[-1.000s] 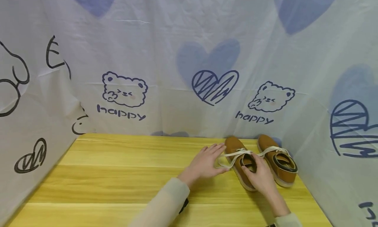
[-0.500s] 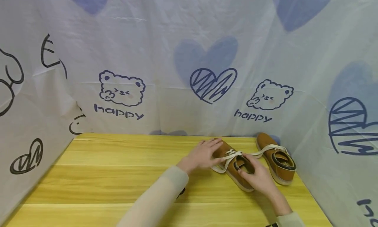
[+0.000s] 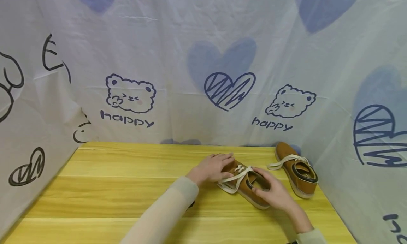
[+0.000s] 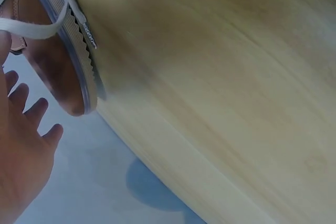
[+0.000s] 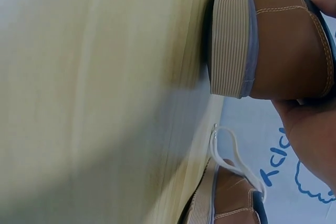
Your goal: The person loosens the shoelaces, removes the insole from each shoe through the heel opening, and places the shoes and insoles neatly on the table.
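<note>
A brown shoe (image 3: pixel 248 190) with cream laces (image 3: pixel 233 180) stands on the wooden surface, its toe pointing to the back left. My right hand (image 3: pixel 276 192) grips this shoe by its ankle opening, thumb at the near rim and fingers on the far side. Over the toe end lies my left hand (image 3: pixel 210 170), its fingers extended. In the left wrist view those fingers are spread beside the toe of the shoe (image 4: pixel 58 77); whether they touch it is unclear. The right wrist view has the heel of the held shoe (image 5: pixel 283 51) close up against my right hand (image 5: pixel 312 132).
A matching brown shoe (image 3: pixel 306 185) stands to the right, close to the side curtain, one lace trailing left. White printed curtains (image 3: pixel 181 117) enclose the back and both sides of the yellow wooden surface (image 3: pixel 121 187).
The held shoe has shifted left and slightly nearer, away from the other shoe, and its toe has turned leftward. Both hands have moved left with it. The other shoe has stayed in place.
</note>
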Motion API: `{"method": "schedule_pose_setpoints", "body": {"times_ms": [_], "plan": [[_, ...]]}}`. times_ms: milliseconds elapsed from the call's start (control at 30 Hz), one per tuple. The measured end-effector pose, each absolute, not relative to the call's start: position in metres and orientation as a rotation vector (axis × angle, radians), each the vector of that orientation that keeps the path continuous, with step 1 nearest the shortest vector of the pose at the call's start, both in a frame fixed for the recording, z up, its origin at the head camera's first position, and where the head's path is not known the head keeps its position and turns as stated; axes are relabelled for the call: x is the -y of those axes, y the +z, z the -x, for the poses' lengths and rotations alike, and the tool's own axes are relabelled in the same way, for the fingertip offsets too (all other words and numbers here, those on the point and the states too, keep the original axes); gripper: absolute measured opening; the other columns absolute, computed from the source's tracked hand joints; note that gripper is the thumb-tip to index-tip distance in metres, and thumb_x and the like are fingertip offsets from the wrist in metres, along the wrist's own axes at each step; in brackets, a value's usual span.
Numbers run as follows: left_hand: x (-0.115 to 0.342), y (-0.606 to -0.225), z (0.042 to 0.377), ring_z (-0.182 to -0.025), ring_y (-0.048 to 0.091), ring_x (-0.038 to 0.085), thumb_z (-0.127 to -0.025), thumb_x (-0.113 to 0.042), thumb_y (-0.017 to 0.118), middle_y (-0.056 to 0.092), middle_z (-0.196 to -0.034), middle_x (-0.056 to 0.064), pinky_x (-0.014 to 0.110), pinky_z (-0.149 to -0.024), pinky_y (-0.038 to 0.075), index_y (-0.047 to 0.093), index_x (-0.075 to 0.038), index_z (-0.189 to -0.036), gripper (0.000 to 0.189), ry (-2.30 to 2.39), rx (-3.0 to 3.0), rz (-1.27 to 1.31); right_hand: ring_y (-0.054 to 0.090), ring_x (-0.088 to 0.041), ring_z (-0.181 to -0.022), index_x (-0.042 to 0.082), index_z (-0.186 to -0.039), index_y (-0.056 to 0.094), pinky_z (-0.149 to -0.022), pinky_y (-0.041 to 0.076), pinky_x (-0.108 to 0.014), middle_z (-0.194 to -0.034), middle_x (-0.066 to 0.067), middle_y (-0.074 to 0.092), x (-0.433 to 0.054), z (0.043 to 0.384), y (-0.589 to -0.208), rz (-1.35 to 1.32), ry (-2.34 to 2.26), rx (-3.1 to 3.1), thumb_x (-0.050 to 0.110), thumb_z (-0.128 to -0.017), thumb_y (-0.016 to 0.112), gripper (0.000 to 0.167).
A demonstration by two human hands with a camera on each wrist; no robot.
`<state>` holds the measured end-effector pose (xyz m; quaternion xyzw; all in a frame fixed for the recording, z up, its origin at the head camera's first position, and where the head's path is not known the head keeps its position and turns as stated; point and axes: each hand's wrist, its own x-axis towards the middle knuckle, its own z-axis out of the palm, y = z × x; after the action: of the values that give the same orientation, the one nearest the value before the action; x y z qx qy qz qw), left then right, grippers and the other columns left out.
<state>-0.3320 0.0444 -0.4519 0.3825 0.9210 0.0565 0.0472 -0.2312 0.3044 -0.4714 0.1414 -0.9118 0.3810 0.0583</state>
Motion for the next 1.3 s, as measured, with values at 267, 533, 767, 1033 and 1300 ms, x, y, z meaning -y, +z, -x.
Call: {"method": "schedule_pose_setpoints", "body": {"times_ms": [267, 533, 767, 1033, 1300], "plan": [[-0.034, -0.454, 0.326, -0.156, 0.028, 0.022, -0.106, -0.049, 0.054, 0.028, -0.171, -0.005, 0.044, -0.127, 0.026, 0.028, -0.024, -0.166, 0.07, 0.129, -2.761, -1.244, 0.045, -0.044, -0.143, 0.016, -0.153, 0.052, -0.115, 0.036, -0.066, -0.155, -0.015, 0.052, -0.293, 0.231, -0.469, -0.548, 1.182, 2.758, 0.012, -0.088, 0.08, 0.07], [-0.014, -0.459, 0.321, -0.152, 0.036, 0.021, -0.103, -0.048, 0.061, 0.04, -0.164, -0.002, 0.044, -0.125, 0.031, 0.04, -0.023, -0.162, 0.067, 0.205, -2.786, -1.213, 0.046, -0.039, -0.142, 0.017, -0.152, 0.054, -0.114, 0.038, -0.064, -0.154, -0.011, 0.053, -0.278, 0.233, -0.47, -0.626, 1.199, 2.755, 0.009, -0.086, 0.079, 0.071], [0.008, -0.458, 0.309, -0.148, 0.043, 0.024, -0.099, -0.047, 0.07, 0.048, -0.159, 0.001, 0.042, -0.122, 0.036, 0.048, -0.02, -0.157, 0.067, 0.352, -2.802, -1.134, 0.048, -0.033, -0.141, 0.021, -0.151, 0.054, -0.115, 0.039, -0.06, -0.153, -0.004, 0.055, -0.264, 0.235, -0.472, -0.716, 1.193, 2.75, 0.007, -0.084, 0.08, 0.074], [0.042, -0.455, 0.297, -0.142, 0.048, 0.029, -0.09, -0.044, 0.081, 0.055, -0.151, 0.005, 0.046, -0.119, 0.04, 0.058, -0.015, -0.148, 0.069, 0.554, -2.784, -1.087, 0.05, -0.028, -0.14, 0.026, -0.15, 0.055, -0.116, 0.04, -0.052, -0.152, 0.0, 0.055, -0.242, 0.237, -0.472, -0.828, 1.213, 2.76, 0.006, -0.082, 0.08, 0.076], [0.073, -0.453, 0.284, -0.135, 0.053, 0.033, -0.084, -0.038, 0.088, 0.061, -0.144, 0.008, 0.051, -0.116, 0.042, 0.065, -0.014, -0.14, 0.066, 0.666, -2.786, -1.035, 0.052, -0.026, -0.138, 0.025, -0.15, 0.054, -0.116, 0.041, -0.052, -0.15, 0.001, 0.056, -0.219, 0.236, -0.47, -0.954, 1.203, 2.761, 0.008, -0.08, 0.078, 0.076]]}}
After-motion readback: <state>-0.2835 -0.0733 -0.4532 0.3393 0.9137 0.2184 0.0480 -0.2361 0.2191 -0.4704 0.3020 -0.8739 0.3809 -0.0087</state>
